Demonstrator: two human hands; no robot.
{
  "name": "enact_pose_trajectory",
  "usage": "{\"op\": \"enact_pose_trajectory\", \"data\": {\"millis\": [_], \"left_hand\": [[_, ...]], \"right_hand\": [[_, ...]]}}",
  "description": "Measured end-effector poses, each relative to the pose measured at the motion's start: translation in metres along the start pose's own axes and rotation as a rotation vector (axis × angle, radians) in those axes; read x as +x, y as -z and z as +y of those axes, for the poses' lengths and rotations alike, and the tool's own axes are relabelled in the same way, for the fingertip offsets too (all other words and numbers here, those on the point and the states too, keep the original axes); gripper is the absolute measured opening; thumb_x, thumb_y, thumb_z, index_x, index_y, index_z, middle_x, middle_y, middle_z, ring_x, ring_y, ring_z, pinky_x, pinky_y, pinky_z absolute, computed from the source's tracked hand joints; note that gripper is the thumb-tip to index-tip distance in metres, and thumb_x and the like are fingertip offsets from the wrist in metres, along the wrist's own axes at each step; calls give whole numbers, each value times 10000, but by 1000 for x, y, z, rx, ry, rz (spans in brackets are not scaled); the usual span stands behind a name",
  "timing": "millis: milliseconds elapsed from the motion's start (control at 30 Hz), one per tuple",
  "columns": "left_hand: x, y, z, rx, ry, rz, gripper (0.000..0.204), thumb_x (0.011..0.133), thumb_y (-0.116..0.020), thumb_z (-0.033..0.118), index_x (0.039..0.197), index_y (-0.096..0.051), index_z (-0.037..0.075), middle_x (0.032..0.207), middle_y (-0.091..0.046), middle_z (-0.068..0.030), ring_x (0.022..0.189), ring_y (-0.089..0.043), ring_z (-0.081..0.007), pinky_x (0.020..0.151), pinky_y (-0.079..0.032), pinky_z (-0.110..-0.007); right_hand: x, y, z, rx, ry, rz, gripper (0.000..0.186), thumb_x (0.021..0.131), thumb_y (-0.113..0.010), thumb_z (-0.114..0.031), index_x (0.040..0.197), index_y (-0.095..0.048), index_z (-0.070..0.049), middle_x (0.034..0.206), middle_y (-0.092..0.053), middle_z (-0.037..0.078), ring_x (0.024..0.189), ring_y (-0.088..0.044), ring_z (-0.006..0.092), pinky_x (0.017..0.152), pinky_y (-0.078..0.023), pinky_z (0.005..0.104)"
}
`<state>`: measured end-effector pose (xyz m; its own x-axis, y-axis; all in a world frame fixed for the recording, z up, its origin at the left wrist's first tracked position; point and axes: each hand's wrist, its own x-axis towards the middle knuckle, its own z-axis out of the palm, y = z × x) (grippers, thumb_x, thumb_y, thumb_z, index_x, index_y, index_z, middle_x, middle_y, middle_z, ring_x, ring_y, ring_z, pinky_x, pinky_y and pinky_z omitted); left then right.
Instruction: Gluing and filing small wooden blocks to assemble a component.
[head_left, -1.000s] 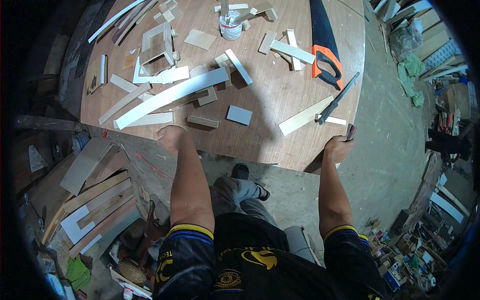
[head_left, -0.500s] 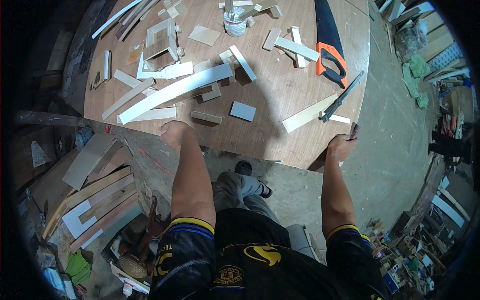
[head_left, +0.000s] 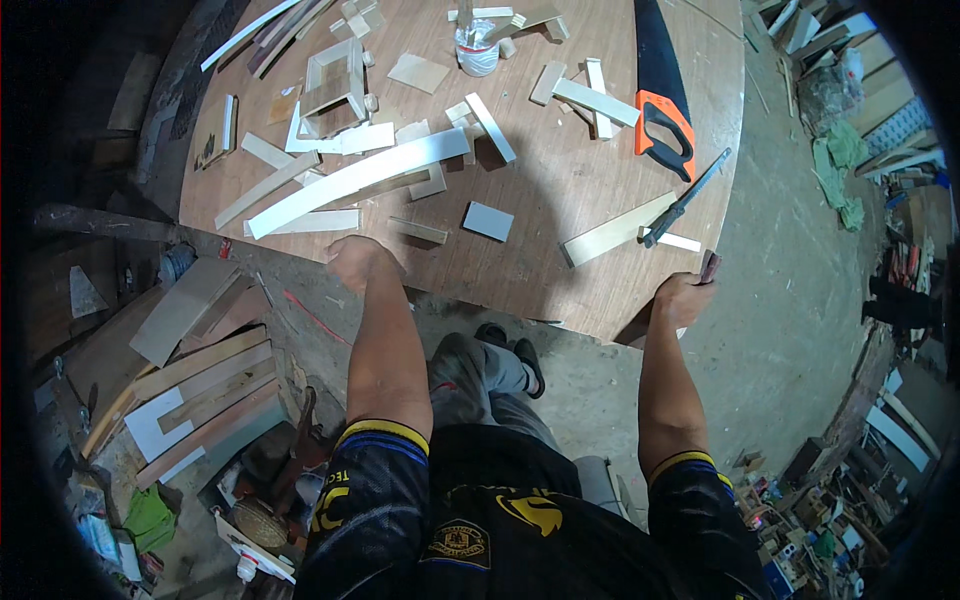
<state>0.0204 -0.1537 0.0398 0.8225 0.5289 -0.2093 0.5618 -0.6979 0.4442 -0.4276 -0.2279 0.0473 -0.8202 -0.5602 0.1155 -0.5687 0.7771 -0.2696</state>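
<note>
My left hand is closed over the near edge of the wooden tabletop, its fingers partly hidden. At the near right corner my right hand is closed on the same tabletop, beside a short dark brown piece that sticks up there; whether the hand grips that piece too I cannot tell. Close to the right hand lie a narrow dark-handled saw and a pale board. A small wooden strip and a grey-white block lie near my left hand.
An orange-handled handsaw, a long white curved strip, an open wooden box frame and a white-wrapped pot rest on the table. Stacked boards stand on the floor at left; clutter lines the right side.
The tabletop's left part and the pieces on it sit slightly further right in view. Both hands keep their hold on the edge. My feet have come closer together.
</note>
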Motion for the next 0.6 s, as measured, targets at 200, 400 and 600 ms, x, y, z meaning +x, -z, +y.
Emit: {"op": "enact_pose_trajectory", "data": {"millis": [200, 400, 600], "left_hand": [[23, -17, -14, -63, -26, -65, 460, 977, -387, 365, 1072, -595, -34, 996, -665, -247, 900, -661, -411, 802, -517, -501], [-9, 38, -74, -352, -1195, -212, 373, 847, -696, 346, 924, -594, -4, 799, -625, -145, 729, -619, -355, 681, -494, -428], [-68, 54, -55, 126, -1059, -368, 432, 786, -752, 423, 871, -612, 23, 748, -631, -146, 761, -637, -348, 688, -483, -460]], "right_hand": [[1, 2, -1, -4, -1, -4, 371, 923, -423, -318, 1176, -521, -65, 1148, -594, 192, 1031, -586, 411, 857, -447, 540], [10, -3, 4, -36, 14, 18, 405, 928, -410, -301, 1231, -521, -57, 1108, -611, 200, 1025, -590, 397, 859, -433, 534], [4, -1, 3, -3, 41, 11, 403, 917, -411, -289, 1222, -522, -50, 1117, -609, 226, 1014, -590, 431, 867, -445, 541]]}}
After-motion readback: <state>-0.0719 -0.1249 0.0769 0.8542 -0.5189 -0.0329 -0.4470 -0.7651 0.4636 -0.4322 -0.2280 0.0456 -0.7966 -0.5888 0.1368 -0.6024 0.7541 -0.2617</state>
